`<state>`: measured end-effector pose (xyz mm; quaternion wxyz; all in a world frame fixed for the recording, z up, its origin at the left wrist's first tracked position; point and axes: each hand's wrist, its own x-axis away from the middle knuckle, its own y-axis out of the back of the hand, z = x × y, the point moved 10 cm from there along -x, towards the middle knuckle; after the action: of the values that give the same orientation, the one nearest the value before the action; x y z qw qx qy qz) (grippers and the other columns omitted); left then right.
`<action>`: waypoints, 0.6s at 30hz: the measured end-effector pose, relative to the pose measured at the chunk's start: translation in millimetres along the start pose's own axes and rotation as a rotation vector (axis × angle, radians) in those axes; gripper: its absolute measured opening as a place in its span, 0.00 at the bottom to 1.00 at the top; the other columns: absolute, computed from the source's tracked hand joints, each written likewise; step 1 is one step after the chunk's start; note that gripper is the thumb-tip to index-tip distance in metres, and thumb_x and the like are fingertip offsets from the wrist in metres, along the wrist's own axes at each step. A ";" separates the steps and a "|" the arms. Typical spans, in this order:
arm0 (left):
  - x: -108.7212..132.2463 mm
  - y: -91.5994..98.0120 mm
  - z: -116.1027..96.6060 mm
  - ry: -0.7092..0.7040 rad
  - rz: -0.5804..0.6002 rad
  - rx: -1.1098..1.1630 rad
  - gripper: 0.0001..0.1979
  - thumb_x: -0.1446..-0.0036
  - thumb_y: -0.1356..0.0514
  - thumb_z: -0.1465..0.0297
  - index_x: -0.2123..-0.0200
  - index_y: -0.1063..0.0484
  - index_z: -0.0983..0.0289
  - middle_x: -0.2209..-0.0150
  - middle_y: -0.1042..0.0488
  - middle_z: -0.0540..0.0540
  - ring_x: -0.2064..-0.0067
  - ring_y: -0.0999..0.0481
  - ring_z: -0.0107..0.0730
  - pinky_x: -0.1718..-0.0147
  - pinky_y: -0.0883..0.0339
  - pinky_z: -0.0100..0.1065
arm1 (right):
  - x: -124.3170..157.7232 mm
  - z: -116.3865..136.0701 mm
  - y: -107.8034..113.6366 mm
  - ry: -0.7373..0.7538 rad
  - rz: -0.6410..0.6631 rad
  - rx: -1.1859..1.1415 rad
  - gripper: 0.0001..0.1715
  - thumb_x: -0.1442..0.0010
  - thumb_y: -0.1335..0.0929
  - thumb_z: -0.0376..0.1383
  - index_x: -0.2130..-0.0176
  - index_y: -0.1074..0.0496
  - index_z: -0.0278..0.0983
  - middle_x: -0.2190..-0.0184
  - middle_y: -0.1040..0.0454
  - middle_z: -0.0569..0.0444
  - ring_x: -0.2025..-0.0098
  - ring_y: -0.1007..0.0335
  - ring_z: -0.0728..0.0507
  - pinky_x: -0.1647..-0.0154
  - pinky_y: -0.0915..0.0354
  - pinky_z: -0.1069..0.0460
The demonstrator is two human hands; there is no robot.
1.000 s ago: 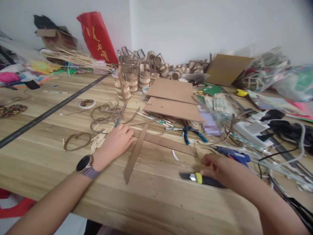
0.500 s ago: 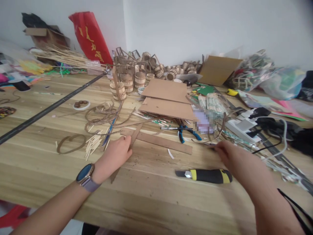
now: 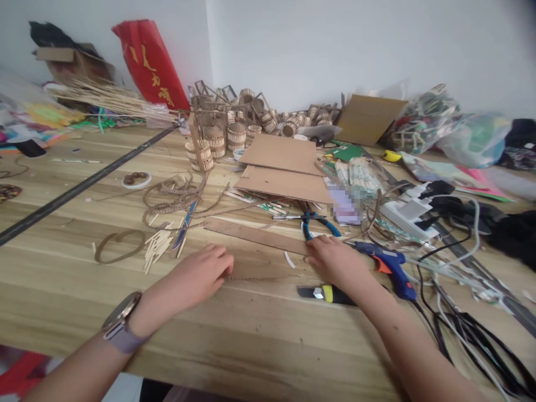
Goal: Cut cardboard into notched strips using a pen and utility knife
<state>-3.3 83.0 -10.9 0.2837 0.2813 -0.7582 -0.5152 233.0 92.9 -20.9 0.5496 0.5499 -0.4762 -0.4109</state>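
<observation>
My left hand (image 3: pixel 205 271) is closed on one end of a short brown cardboard strip (image 3: pixel 259 272), which lies nearly level just above or on the table. A longer cardboard strip (image 3: pixel 255 237) rests behind it, slanting down to the right. Over its right end my right hand (image 3: pixel 337 261) is curled, fingers bent onto the strip; their tips are partly hidden. Just beyond that hand lie blue-handled pliers (image 3: pixel 307 223). A blue glue gun (image 3: pixel 389 262) with an orange trigger sits to its right. Under my right forearm, a black and yellow utility knife (image 3: pixel 330 294) is partly covered.
Two cardboard sheets (image 3: pixel 280 167) lie at mid-table. Small woven baskets (image 3: pixel 199 156) crowd the back. Thin sticks (image 3: pixel 158 245) and a coiled strip (image 3: pixel 119 247) are on the left. A white power strip (image 3: pixel 408 215) and cables (image 3: pixel 431 312) occupy the right.
My right hand has moved left from the far right to the long strip's end, leaving the glue gun in view. The short strip in my left hand has swung to near level.
</observation>
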 end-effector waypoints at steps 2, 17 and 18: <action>-3.2 -5.1 -3.0 -0.033 -0.011 -0.016 0.11 0.43 0.47 0.82 0.64 0.32 0.61 0.59 0.29 0.53 0.54 0.30 0.39 0.56 0.38 0.36 | -6.3 -0.6 -0.1 0.009 -0.001 0.002 0.14 0.38 0.33 0.34 0.53 0.26 0.32 0.55 0.22 0.40 0.50 0.27 0.35 0.48 0.35 0.45; -46.7 -13.6 -38.0 -0.125 -0.068 -0.028 0.10 0.36 0.46 0.80 0.59 0.27 0.64 0.56 0.28 0.56 0.52 0.29 0.39 0.54 0.34 0.38 | -7.0 9.6 5.4 0.206 -0.071 0.128 0.11 0.34 0.37 0.31 0.59 0.24 0.33 0.63 0.19 0.43 0.59 0.23 0.40 0.55 0.34 0.49; -49.5 -14.4 -38.2 -0.126 -0.086 -0.027 0.09 0.35 0.46 0.79 0.59 0.27 0.64 0.56 0.27 0.56 0.51 0.29 0.40 0.53 0.33 0.39 | -6.8 8.2 6.3 0.206 -0.090 0.136 0.12 0.35 0.37 0.30 0.58 0.24 0.34 0.63 0.19 0.43 0.59 0.23 0.40 0.56 0.34 0.49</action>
<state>59.9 90.4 -19.6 0.2170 0.2765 -0.7547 -0.5539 223.2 98.1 -15.6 0.5380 0.6462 -0.4187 -0.3432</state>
